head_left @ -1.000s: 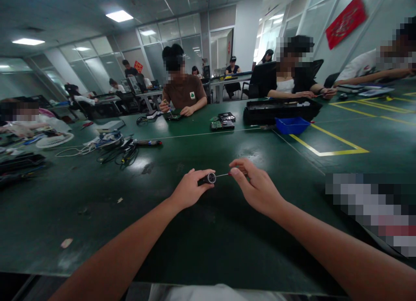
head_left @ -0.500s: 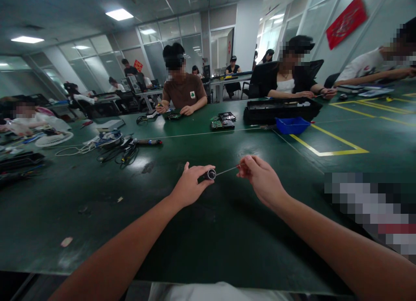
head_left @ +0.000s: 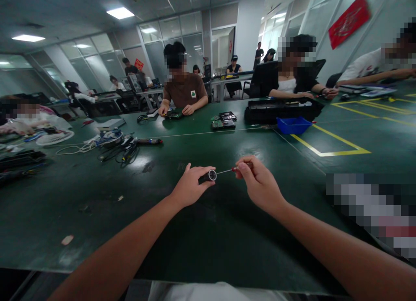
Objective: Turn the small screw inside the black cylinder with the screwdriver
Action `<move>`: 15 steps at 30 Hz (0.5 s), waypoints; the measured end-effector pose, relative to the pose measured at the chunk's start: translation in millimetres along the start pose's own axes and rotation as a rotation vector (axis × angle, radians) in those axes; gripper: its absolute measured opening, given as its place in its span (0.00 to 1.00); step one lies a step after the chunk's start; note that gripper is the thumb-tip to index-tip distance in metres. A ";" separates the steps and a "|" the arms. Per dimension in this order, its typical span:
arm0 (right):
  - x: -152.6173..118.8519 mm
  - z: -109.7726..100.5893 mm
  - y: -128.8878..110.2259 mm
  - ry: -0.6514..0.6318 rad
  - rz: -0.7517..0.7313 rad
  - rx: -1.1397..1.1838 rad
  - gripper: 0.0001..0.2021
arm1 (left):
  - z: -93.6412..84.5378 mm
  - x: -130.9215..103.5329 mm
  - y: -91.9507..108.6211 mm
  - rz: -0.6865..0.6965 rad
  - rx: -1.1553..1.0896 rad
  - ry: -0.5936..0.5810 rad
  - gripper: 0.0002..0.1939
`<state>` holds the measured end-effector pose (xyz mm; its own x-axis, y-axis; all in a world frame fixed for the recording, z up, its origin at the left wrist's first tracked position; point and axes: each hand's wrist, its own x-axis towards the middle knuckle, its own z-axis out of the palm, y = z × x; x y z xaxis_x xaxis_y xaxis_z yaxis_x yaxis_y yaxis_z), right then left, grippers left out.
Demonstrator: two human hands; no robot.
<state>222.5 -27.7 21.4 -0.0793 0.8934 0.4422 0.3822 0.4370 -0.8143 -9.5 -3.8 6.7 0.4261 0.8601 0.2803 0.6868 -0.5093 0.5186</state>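
"Holding what, the left hand [head_left: 189, 189]?"
"A dark cylinder [head_left: 203, 178], pinched between thumb and fingers, its pale-ringed end just at the fingertips, in from the near edge of the bench [head_left: 208, 244]."
"And the right hand [head_left: 261, 186]?"
"Clasped round the handle of a screwdriver [head_left: 225, 171], its thin shaft pointing toward the bench's left edge, at the cylinder."
"Touching it?"
"Cannot tell; the tip meets the rim in view."

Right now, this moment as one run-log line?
left hand: holds dark cylinder | right hand: grips screwdriver-like tool, shaft toward cylinder | tip contact: unclear | ahead: blue bin
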 end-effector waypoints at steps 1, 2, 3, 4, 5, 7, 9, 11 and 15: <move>-0.5 -0.4 0.1 -0.012 -0.007 -0.012 0.12 | 0.0 0.0 0.2 0.000 -0.002 0.000 0.21; -1.0 -0.8 0.0 -0.024 -0.014 -0.023 0.12 | -0.1 0.1 0.5 -0.001 -0.004 0.002 0.22; -1.4 -1.2 -0.3 -0.034 -0.020 -0.032 0.12 | -0.3 0.1 0.8 0.000 -0.006 0.003 0.22; -1.7 -1.5 -0.7 -0.040 -0.025 -0.038 0.12 | -0.6 0.1 1.1 0.002 -0.007 0.007 0.22; -1.8 -1.7 -1.2 -0.042 -0.029 -0.041 0.12 | -0.9 0.1 1.5 0.005 -0.007 0.009 0.22; -2.0 -2.0 -2.1 -0.039 -0.032 -0.036 0.12 | -1.6 0.1 2.0 0.010 -0.010 0.013 0.22; -1.9 -2.1 -2.9 -0.038 -0.030 -0.029 0.12 | -2.0 0.0 2.1 0.009 -0.020 0.016 0.22; -1.9 -2.3 -4.0 -0.046 -0.028 -0.028 0.13 | -1.9 -0.2 1.7 0.007 -0.033 0.022 0.22; -1.3 -2.9 -7.4 -0.014 -0.003 -0.101 0.14 | -1.5 -0.5 1.8 0.011 -0.045 0.028 0.22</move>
<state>222.5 -32.4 28.0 -0.0936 0.8938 0.4386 0.4725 0.4276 -0.7706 -9.3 -5.1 8.6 0.4165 0.8551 0.3086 0.6546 -0.5177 0.5509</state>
